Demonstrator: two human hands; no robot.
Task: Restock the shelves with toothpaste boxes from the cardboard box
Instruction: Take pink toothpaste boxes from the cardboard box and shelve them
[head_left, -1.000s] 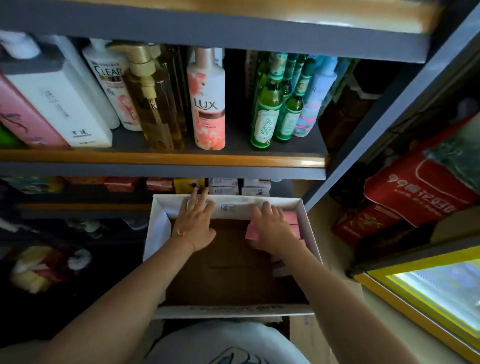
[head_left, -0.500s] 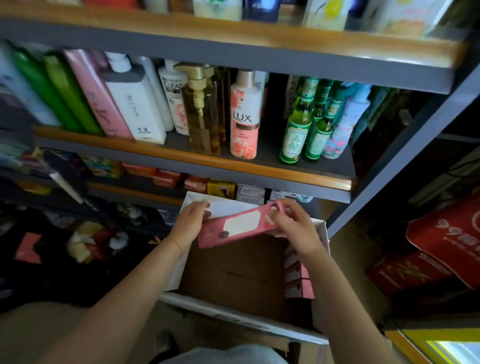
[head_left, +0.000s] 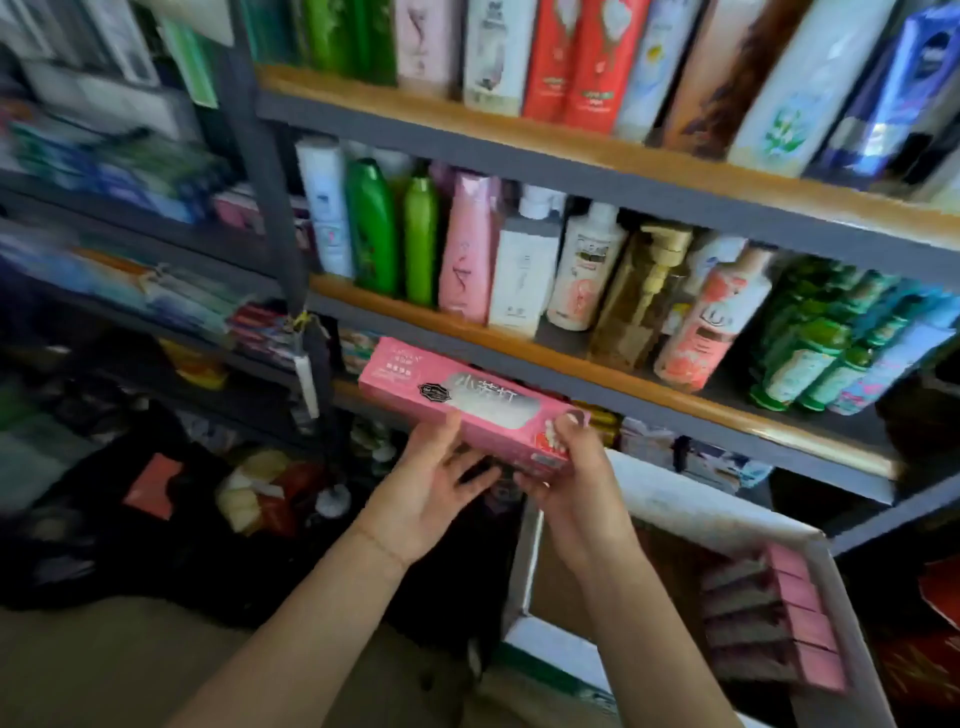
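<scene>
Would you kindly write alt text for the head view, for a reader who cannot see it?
Two bare hands hold a long pink toothpaste box in front of shelves of shampoo bottles: the right hand pinches its near end, the left hand supports it underneath. Lower right, a white cardboard box holds more pink boxes.

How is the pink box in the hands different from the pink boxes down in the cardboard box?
The held toothpaste box shows its long printed front; the packed boxes show mostly their small ends. It is single and lifted by both hands; they sit stacked together inside the cardboard box. All are pink.
</scene>
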